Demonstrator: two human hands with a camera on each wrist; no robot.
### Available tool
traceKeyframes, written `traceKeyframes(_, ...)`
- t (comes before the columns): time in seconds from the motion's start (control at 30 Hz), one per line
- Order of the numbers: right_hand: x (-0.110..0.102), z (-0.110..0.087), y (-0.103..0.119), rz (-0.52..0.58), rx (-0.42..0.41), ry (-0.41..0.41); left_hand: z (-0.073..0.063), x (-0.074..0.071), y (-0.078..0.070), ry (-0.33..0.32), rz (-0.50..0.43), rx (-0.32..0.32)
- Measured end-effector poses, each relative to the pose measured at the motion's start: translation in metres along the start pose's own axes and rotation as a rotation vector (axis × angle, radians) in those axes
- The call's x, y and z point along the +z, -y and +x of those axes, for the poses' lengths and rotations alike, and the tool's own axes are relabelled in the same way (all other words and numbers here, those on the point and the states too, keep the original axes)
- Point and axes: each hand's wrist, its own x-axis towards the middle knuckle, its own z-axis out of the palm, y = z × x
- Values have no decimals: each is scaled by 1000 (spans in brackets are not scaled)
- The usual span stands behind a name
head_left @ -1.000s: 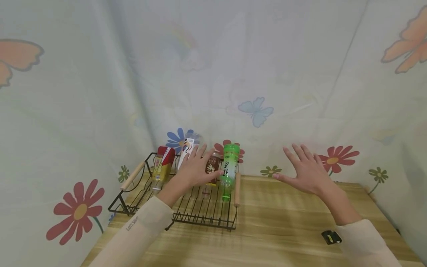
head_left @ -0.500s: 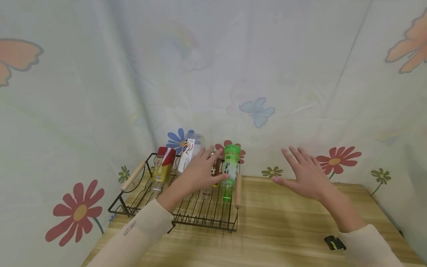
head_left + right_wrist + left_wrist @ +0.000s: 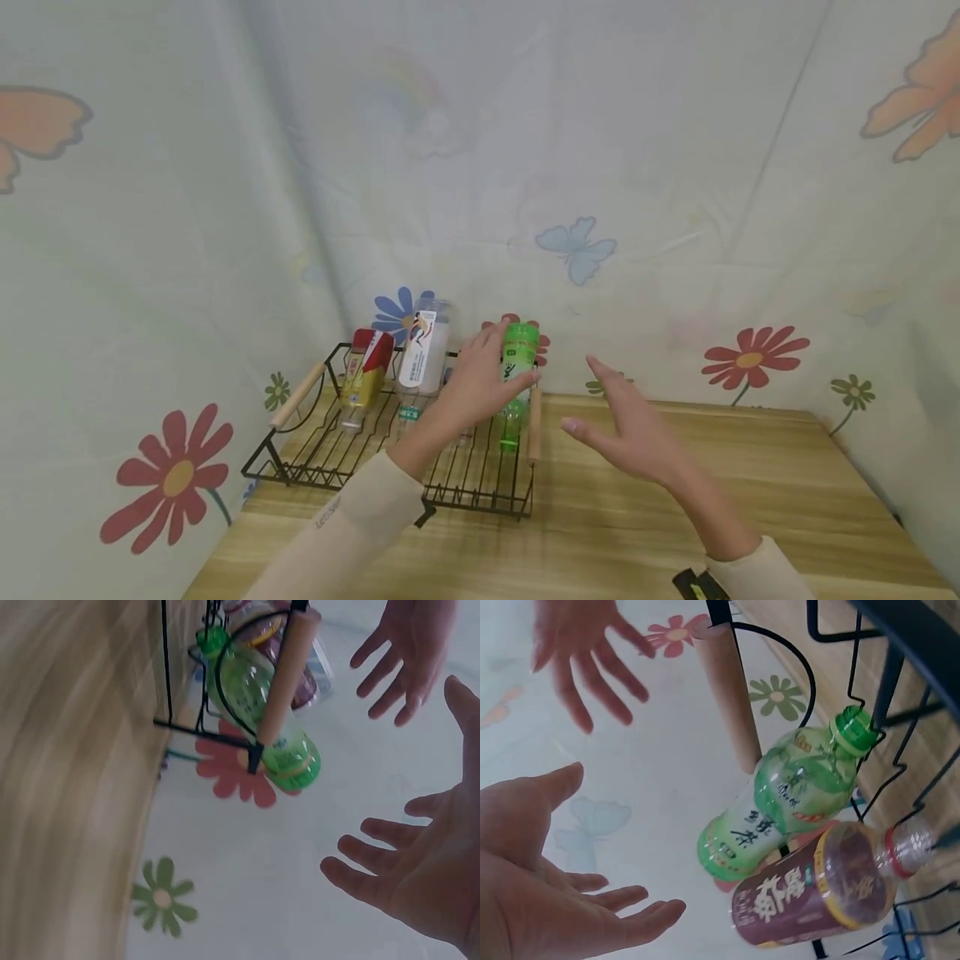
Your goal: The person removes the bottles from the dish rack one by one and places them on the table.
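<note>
Pale curtain (image 3: 675, 167) with flowers and butterflies, wood-grain table (image 3: 622, 508) below. Black wire rack (image 3: 480, 507) at left; bottles tilted neck-down in it: red-and-yellow bottle (image 3: 367, 367) leftmost, clear white-labelled bottle (image 3: 425, 358) next, then purple-labelled bottle (image 3: 810, 889), green bottle (image 3: 780, 802) rightmost by the wooden handle (image 3: 535, 425). Left hand (image 3: 480, 379) above rack's right part, near green and purple-labelled bottles, apart from both; grip wide, thumb away from fingers. Right hand (image 3: 641, 433) right of rack, fingers extended, also wide. Black object (image 3: 699, 586) by right sleeve (image 3: 757, 575).
</note>
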Motion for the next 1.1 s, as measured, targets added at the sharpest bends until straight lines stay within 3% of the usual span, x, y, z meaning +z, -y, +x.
traceKeyframes(0.23, 43, -2, -3, 287, 101, -5, 10, 19, 9, 18, -210, -55)
traceKeyframes(0.47, 77, 0, 0, 581, 281, 7, 17, 38, 19, 66, -366, 13)
traceKeyframes(0.6, 94, 2, 3, 739, 352, 14, 17, 46, 22, 90, -315, -79)
traceKeyframes(0.73, 107, -2, 5, 788, 383, 19, 18, 54, 22, 117, -267, -168)
traceKeyframes(1.1, 117, -5, 7, 907, 388, 33, 14, 64, 26, 88, -198, -191)
